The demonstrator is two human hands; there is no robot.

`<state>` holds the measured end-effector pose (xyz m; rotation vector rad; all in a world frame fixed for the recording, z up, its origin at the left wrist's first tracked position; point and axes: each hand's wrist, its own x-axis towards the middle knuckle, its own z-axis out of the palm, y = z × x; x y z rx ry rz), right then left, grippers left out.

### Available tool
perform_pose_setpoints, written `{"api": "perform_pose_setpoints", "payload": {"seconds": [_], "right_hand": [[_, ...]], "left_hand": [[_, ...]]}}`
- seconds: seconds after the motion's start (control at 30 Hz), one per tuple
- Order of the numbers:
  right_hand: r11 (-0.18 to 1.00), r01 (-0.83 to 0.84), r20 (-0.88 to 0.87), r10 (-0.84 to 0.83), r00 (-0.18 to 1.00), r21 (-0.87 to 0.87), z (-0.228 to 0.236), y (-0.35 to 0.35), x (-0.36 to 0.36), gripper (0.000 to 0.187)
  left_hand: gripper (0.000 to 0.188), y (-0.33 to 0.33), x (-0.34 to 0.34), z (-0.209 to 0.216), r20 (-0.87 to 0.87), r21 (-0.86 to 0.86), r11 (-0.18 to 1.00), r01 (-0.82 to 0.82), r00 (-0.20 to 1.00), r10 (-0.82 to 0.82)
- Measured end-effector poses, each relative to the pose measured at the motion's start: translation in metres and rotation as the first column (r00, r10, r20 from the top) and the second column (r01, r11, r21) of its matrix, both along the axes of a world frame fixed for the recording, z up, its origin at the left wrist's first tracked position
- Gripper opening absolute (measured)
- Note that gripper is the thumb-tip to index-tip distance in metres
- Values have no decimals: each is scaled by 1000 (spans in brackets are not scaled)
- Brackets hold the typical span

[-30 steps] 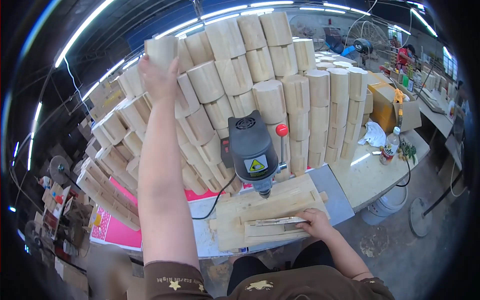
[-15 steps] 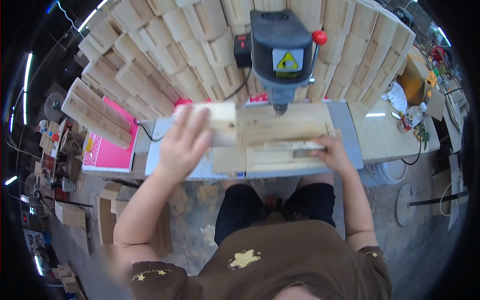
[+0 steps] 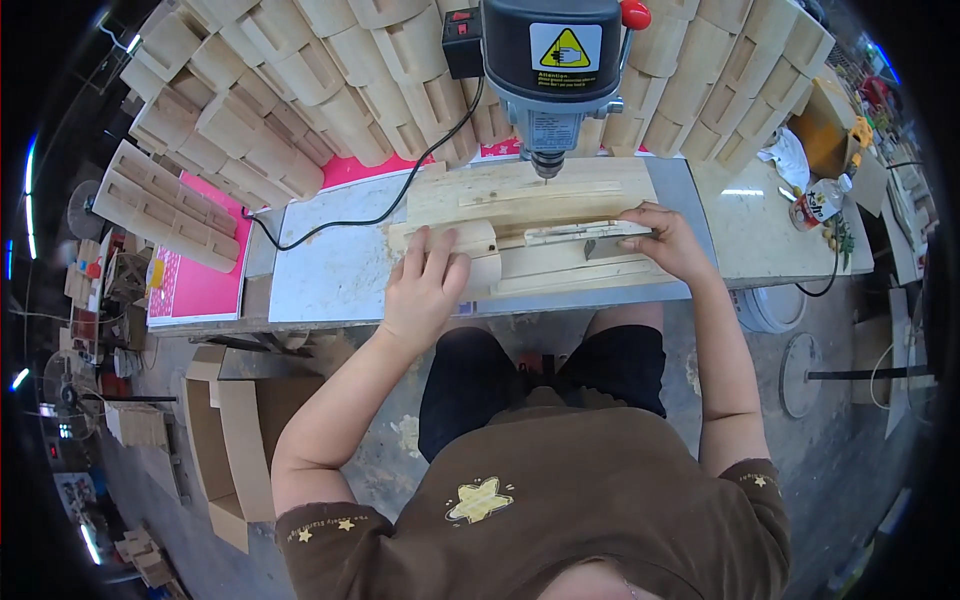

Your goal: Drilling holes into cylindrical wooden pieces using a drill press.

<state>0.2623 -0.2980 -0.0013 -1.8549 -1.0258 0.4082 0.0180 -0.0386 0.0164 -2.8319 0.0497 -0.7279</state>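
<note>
My left hand (image 3: 428, 285) lies with its fingers over a pale wooden block (image 3: 476, 238) and grips it against the wooden jig (image 3: 570, 272) on the bench. Over at the jig's right end, my right hand (image 3: 668, 242) has thumb and fingers closed on a small grey metal piece (image 3: 603, 246), beside a whitish strip (image 3: 570, 232). Just beyond lies a long wooden board (image 3: 530, 195). Above that board hangs the drill press (image 3: 550, 60), its thin bit pointing down. The block's underside is hidden.
Stacked, slotted wooden pieces (image 3: 330, 70) wall in the bench's far side. A black cable (image 3: 390, 205) curves across the grey work surface (image 3: 330, 270). On the right stands a plastic bottle (image 3: 822, 203). An open cardboard box (image 3: 240, 430) sits on the floor at left.
My left hand has brought the wooden block down and nearer to me, onto the jig. My right hand keeps its place at the jig's right end. The whole view has shifted slightly.
</note>
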Motion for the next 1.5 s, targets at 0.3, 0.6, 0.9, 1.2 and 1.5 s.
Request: {"api": "perform_pose_setpoints", "payload": {"seconds": [0.3,0.6,0.9,1.2,1.5], "right_hand": [[995,-64,100,72,992,-80,7,9,-3,34],[996,-79,-62,76,995,-39,9,11,3,32],[958,162,437,-254,863,237,-34,7,-29,65],[883,420,259,-465,847,211,-46,22,-69,90],[815,535,455,-573,682,223,-60,31,-43,98]], "left_hand": [[59,-18,9,26,-254,-266,963,-50,967,-20],[62,-25,17,3,-151,-292,955,49,984,-96],[97,-80,28,-71,294,-876,442,192,940,174],[96,-86,37,-86,135,-732,671,-120,939,315],[90,-68,42,-77,-27,-671,726,-150,983,179]]}}
